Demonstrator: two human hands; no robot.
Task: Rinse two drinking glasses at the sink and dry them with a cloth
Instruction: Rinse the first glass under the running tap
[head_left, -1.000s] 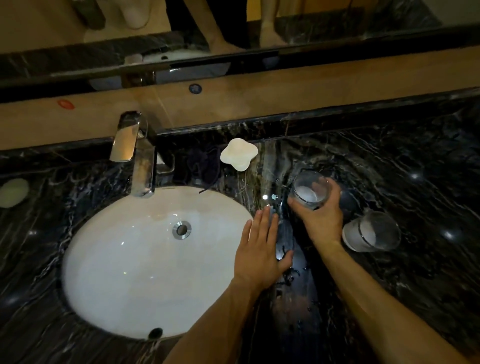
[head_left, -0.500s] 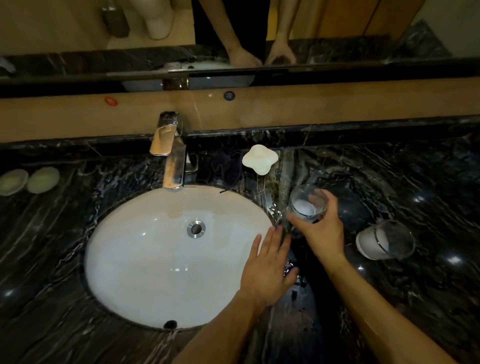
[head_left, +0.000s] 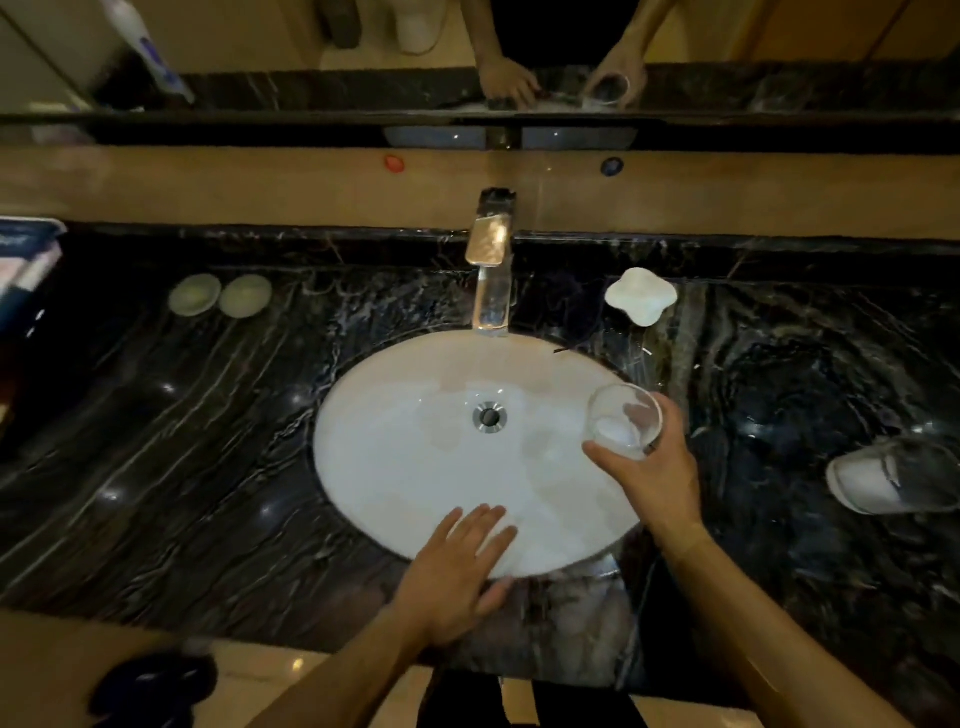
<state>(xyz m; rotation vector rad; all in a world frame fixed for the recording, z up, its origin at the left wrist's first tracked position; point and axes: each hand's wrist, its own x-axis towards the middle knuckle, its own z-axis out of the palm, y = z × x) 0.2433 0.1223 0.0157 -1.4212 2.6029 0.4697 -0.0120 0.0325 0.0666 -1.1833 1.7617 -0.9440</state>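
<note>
Head view looks down on a dark marbled desk (head_left: 156, 467) with a white oval sink (head_left: 415, 467) let into it, a chrome tap (head_left: 491, 291) standing at the sink's far edge with no water visibly running. Off to the right, well apart from the sink, the second glass (head_left: 893, 480) lies on its side on the desk, something white showing inside it. The right hand (head_left: 652, 470) is clamped around the first glass (head_left: 623, 421), fingers curled round its wall, holding it tilted over the right part of the basin, mouth toward the camera. The left hand (head_left: 452, 577) lies flat with fingers straight and spread, gripping nothing, its palm on the near rim and its fingertips over the bowl. A white lobed soap dish (head_left: 641, 295) sits just right of the tap, and two pale round dishes (head_left: 221, 301) sit side by side to the far left. The likeliest trouble is a knock — the held glass must travel left under the hard metal spout, and a wet grip or a misjudged lift could chip it on the tap or the basin. The lying glass could roll on smooth stone if nudged. Room is generous: the bowl between glass and tap is unobstructed, and the soap dish stays outside that path.
</note>
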